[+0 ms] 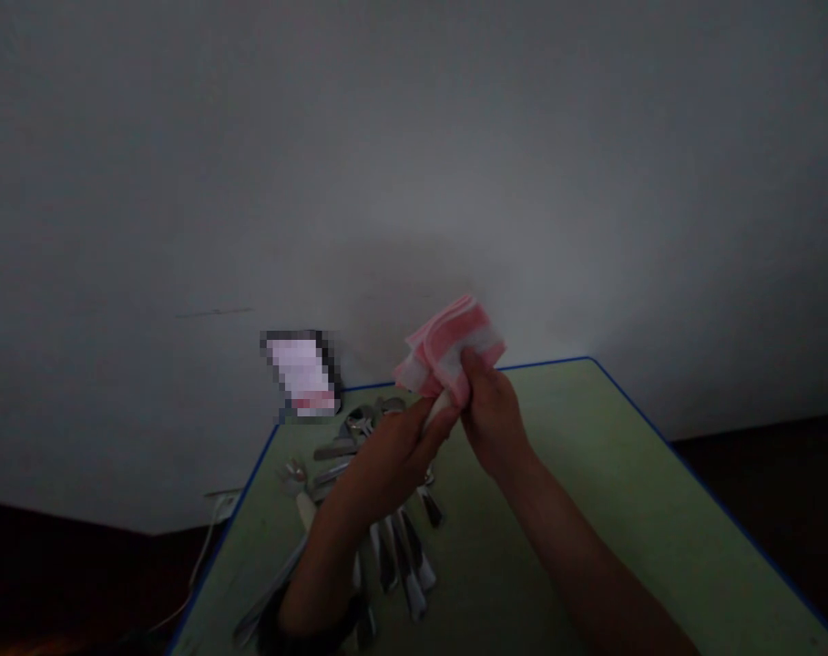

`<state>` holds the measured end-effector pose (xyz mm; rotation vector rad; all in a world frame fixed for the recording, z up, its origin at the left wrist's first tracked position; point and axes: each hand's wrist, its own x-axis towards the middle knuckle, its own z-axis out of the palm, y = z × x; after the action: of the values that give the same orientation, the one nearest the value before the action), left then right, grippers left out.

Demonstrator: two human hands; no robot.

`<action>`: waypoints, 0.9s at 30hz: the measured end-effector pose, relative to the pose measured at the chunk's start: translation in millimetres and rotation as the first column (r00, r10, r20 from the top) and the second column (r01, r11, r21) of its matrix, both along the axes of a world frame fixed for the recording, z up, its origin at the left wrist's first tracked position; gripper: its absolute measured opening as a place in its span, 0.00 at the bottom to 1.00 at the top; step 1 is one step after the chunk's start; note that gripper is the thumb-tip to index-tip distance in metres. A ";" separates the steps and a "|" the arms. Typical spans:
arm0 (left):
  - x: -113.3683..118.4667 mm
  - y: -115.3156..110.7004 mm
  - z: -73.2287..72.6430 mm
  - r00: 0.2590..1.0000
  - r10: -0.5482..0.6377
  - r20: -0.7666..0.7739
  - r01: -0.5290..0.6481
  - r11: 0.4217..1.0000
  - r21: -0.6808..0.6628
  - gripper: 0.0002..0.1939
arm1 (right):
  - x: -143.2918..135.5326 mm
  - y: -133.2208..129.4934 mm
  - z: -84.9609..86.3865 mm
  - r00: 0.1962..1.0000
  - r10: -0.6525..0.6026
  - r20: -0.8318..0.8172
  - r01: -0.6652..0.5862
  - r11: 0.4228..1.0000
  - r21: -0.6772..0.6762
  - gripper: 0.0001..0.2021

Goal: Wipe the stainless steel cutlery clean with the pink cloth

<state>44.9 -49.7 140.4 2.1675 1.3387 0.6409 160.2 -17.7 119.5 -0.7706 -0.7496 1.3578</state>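
A lit screen (302, 372) left of the frame's center is pixelated into coarse blocks, its contents illegible; no lettering, number or brand can be read anywhere.

The cloth (465, 342) is banded pink and white, the held handle (439, 408) off-white, table (591, 474) green with blue edge (550, 363), cutlery (403, 565) mostly silver, wall (414, 137) grey.

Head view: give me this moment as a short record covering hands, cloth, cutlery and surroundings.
Left hand: gripping a pale handle
Right hand: holding a pink-and-white cloth, thumb on top
Cloth: folded about the handle's far end, which is hidden
Cutlery: spread over the left half of the green table
Screen device: pixelated, at the table's far left corner
Behind: grey wall
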 end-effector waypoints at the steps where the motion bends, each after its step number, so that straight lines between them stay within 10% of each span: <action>1: -0.1 0.8 -0.7 1.000 -0.002 -0.005 0.002 1.000 -0.008 0.19 | 0.5 0.9 0.0 1.000 0.017 -0.014 -0.017 1.000 -0.012 0.18; 11: -24.4 -4.1 6.7 0.990 -0.067 0.123 0.087 0.982 -0.168 0.14 | 20.9 12.1 9.4 0.973 -0.022 -0.229 0.016 0.999 -0.028 0.10; 20: -22.5 -5.4 16.6 0.999 0.028 0.024 -0.025 0.994 -0.109 0.16 | 19.7 -4.5 15.0 0.944 0.328 -0.034 -0.326 0.943 0.063 0.14; 27: -22.8 -5.9 11.9 0.997 -0.069 -0.041 0.063 0.990 -0.127 0.17 | 7.9 -5.3 16.2 0.969 0.237 -0.075 -0.235 0.971 0.039 0.15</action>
<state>22.1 -55.6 152.3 2.1265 1.2884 0.4718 168.1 -23.0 135.7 -0.6144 -0.8165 1.5786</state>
